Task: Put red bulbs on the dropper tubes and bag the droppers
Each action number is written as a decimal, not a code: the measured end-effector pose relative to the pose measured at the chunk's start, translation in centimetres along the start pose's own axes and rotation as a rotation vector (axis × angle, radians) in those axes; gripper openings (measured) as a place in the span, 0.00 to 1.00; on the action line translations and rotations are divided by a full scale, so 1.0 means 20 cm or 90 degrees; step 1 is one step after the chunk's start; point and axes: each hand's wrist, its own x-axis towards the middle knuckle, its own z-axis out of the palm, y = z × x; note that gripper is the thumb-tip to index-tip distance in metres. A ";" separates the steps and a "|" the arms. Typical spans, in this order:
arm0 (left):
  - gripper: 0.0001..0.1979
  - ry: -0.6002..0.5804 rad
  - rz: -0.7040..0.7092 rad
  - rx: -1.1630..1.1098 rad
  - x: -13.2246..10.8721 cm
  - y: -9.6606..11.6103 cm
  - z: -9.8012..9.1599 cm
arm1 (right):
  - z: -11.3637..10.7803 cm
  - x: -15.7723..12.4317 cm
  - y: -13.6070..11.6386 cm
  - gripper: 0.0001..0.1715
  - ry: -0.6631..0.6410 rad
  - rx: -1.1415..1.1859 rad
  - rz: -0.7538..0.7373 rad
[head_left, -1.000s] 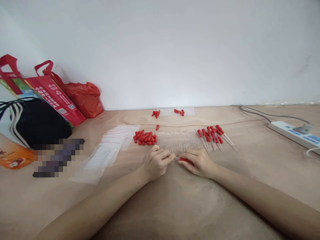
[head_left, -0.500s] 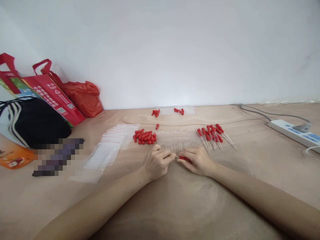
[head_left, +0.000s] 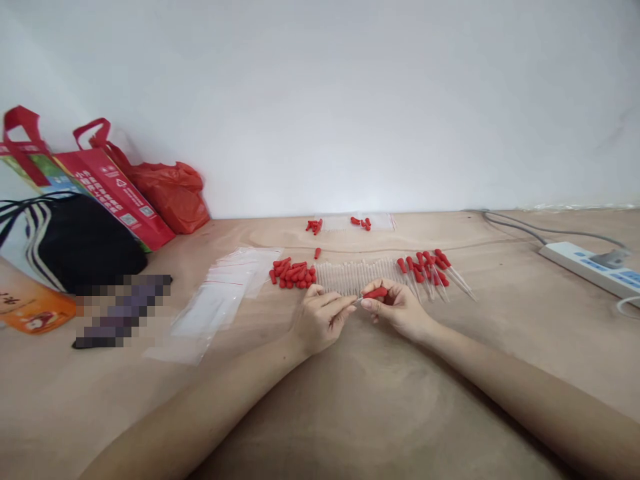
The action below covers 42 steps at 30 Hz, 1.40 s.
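Observation:
My left hand (head_left: pixel 323 315) is pinched on the clear tube end of a dropper, and my right hand (head_left: pixel 397 307) is pinched on its red rubber bulb (head_left: pixel 375 293). Both hands are raised slightly over the wooden table (head_left: pixel 360 400). Just behind them lies a row of clear dropper tubes (head_left: pixel 357 275). A pile of loose red bulbs (head_left: pixel 293 273) is to the left of the row. Several finished droppers with red bulbs (head_left: pixel 430 268) lie to its right.
Clear zip bags (head_left: pixel 220 297) lie left of the hands. Red bags (head_left: pixel 120 190), a black pouch (head_left: pixel 80 243) and an orange packet (head_left: pixel 30 310) stand at far left. A white power strip (head_left: pixel 593 267) with cable sits at right. More bulbs (head_left: pixel 350 223) lie by the wall.
Both hands lifted from the table and moved slightly away from me, over the row's near edge. The red bulb now tilts up between them.

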 end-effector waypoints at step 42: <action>0.04 -0.108 -0.092 0.128 0.00 -0.02 0.00 | -0.73 0.16 -0.22 0.18 0.033 -0.833 0.486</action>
